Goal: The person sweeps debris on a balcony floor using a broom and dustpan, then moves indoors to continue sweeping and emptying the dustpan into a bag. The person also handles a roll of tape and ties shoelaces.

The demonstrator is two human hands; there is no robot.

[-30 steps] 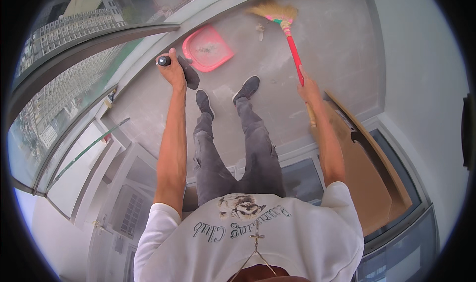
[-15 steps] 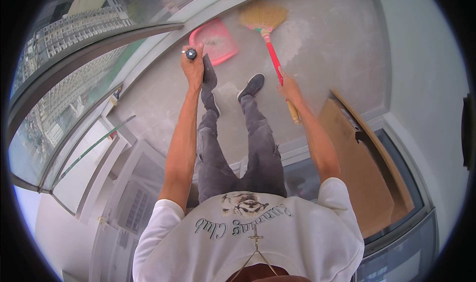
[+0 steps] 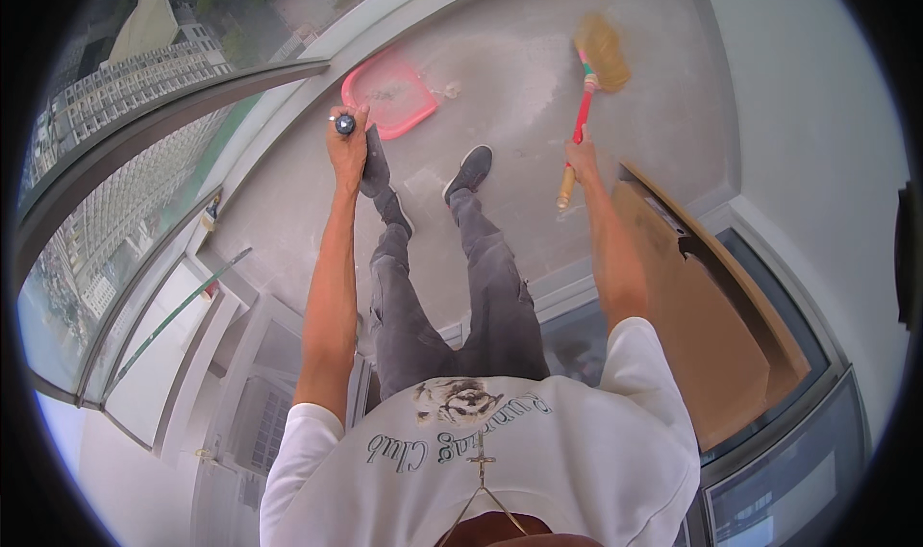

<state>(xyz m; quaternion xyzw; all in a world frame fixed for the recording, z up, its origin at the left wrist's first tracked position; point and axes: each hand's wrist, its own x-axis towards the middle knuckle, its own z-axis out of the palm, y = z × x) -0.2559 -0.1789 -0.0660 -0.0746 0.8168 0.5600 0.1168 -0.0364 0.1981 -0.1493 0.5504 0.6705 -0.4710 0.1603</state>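
Observation:
My left hand (image 3: 348, 151) is closed round the upright handle of a pink dustpan (image 3: 419, 117); the handle's dark round end shows above my fist. The pan rests on the floor beyond my feet, with grey dust in it. A small pale clump of debris (image 3: 449, 89) lies just off the pan's right edge. My right hand (image 3: 581, 155) grips the red handle of a broom (image 3: 585, 112) with a wooden end. Its straw bristles (image 3: 604, 55) are slightly blurred, out to the right and apart from the pan.
The grey floor (image 3: 519, 201) carries pale dust streaks. A large flat cardboard box (image 3: 692, 307) leans at the right, near my right arm. A railing (image 3: 173, 105) with glass curves along the left, and a pale wall (image 3: 817, 134) stands at the right.
The broom has swung right, away from the dustpan, and its handle now tilts the other way. A pale clump now shows beside the pan. My left hand keeps its hold.

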